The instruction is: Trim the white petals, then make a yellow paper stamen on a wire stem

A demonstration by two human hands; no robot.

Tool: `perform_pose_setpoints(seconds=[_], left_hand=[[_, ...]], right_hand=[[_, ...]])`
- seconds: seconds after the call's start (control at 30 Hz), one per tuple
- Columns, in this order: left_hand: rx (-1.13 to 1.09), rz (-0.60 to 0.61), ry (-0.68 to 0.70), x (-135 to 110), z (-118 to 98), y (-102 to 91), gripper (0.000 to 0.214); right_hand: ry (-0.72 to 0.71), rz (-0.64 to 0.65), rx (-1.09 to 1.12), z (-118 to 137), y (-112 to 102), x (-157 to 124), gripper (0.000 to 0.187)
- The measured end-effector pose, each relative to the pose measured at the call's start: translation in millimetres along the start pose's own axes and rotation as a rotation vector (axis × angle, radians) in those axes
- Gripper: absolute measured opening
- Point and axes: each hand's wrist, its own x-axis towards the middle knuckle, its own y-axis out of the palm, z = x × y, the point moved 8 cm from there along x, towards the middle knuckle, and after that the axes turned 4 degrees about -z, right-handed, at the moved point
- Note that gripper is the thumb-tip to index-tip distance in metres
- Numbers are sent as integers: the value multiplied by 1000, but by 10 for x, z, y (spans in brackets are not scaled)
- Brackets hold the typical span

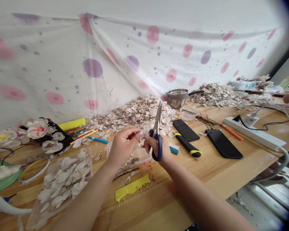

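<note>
Over the middle of the table, my left hand (124, 142) is closed, its thumb and forefinger pinching a small pale petal (142, 132). Close beside it, my right hand (159, 149) has the dark-blue handles of a pair of scissors (158, 118) hooked round its fingers, blades pointing up and away. The right thumb and fingertips also meet at the petal. Beneath both hands lies a clear plastic tray (144, 157) with scraps in it, partly hidden. A jagged yellow strip (132, 189) rests in front of it.
Behind the hands spreads a heap of dried petals (139, 112). Left stands a tray of petals (65, 176) near finished flowers (38, 130). To the right are a utility knife (188, 145), two phones (223, 143), a power strip (255, 131) and metal bowls (177, 98).
</note>
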Motion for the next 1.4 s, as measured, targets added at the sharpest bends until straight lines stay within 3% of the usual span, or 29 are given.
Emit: perform_pose_setpoints(seconds=[0.43,0.73,1.0,1.27,1.4], left_hand=[[-29,-44,11,-12,20,-32,13],[-44,-83,-90,24,88,-114,16],[-29,28,-176,35,111,-43,19],[-11,56,-208,1,132,-13,25],[-3,157,-225,-45,102,98,22]], right_hand=[[6,3,-26,-48,-15,-6,26],[-15,-30,-33,-9,-39,-2,21],[-58,-52,-55,-14,-114,9,27],[-89,-66,-50,-24,-144,10,24],[-126,-108,-40,29,-183,1,24]])
